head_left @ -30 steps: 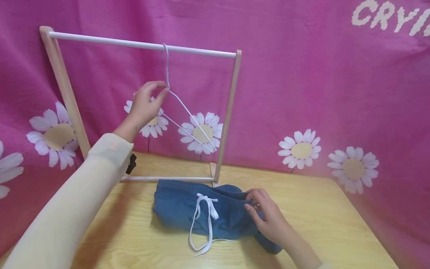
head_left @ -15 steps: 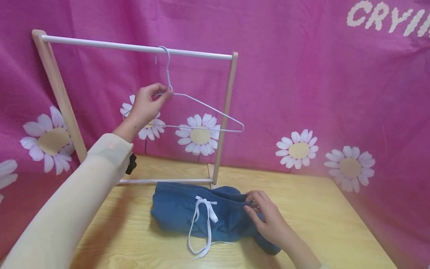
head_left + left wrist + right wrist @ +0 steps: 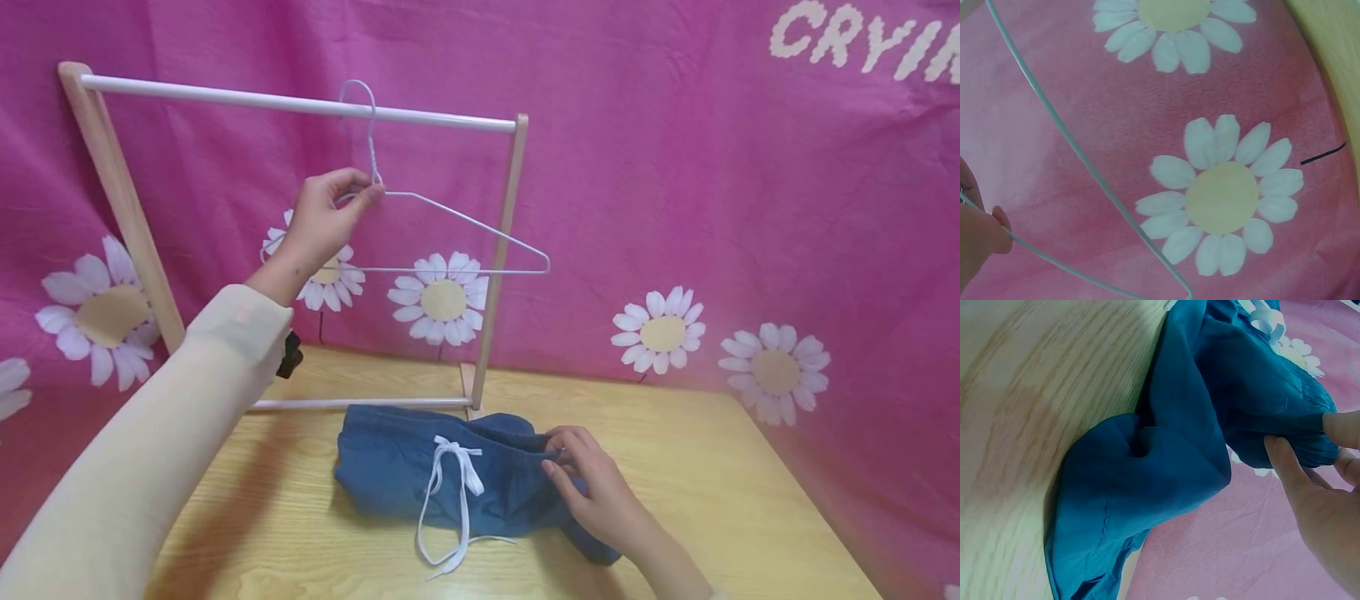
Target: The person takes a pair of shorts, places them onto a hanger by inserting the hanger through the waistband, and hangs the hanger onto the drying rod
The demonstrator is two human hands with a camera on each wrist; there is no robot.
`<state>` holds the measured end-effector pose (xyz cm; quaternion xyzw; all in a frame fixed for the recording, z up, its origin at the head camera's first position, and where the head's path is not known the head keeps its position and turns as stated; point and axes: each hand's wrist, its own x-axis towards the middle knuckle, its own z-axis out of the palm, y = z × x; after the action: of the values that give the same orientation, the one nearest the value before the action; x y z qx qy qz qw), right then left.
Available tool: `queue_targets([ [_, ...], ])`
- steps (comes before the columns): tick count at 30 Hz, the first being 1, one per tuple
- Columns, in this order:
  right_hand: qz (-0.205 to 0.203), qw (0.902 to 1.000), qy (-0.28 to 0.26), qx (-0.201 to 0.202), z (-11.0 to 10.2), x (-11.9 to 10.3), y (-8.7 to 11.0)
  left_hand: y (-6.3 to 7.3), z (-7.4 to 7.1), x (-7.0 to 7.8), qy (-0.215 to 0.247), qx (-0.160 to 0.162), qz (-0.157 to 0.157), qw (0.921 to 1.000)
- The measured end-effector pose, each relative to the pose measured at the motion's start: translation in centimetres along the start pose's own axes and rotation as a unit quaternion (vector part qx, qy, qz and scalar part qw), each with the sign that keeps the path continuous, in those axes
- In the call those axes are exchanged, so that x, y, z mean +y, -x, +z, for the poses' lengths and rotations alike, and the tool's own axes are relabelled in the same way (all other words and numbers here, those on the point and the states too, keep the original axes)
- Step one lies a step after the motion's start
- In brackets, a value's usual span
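Note:
My left hand [image 3: 326, 217] pinches a white wire clothes hanger [image 3: 480, 222] at its neck, between thumb and fingers. The hanger's hook arches over the top rail [image 3: 225, 97] of a small rack, its crown a little above the rail. In the left wrist view the hanger wire [image 3: 1072, 140] crosses before the backdrop. A pair of blue pants [image 3: 390, 471] with a white drawstring [image 3: 468, 479] lies bunched on the table. My right hand [image 3: 600, 492] pinches the waistband at its right end. The right wrist view shows a loose leg of the pants [image 3: 1141, 481] hanging in folds.
The rack has pale wooden side posts [image 3: 501, 267] and a white lower bar [image 3: 405, 404] just behind the pants. A pink backdrop [image 3: 675, 167] with printed daisies hangs behind the wooden table [image 3: 712, 475]. Something small and black [image 3: 289, 357] sits by the left sleeve.
The hanger has swung from nearly edge-on to spread wide along the rail. The left hand has lifted it slightly, raising the hook's crown. The right hand keeps its hold on the pants.

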<state>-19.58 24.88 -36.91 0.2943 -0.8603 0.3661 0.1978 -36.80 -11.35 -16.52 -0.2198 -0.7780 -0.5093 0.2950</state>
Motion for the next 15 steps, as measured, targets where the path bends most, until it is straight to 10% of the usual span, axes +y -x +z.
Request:
queue_targets([
  [15,-0.007,0.9997,0.022,0.000,-0.1,0.2,0.1,-0.8,0.6,3.4,0.032,-0.011,0.007,0.9994],
])
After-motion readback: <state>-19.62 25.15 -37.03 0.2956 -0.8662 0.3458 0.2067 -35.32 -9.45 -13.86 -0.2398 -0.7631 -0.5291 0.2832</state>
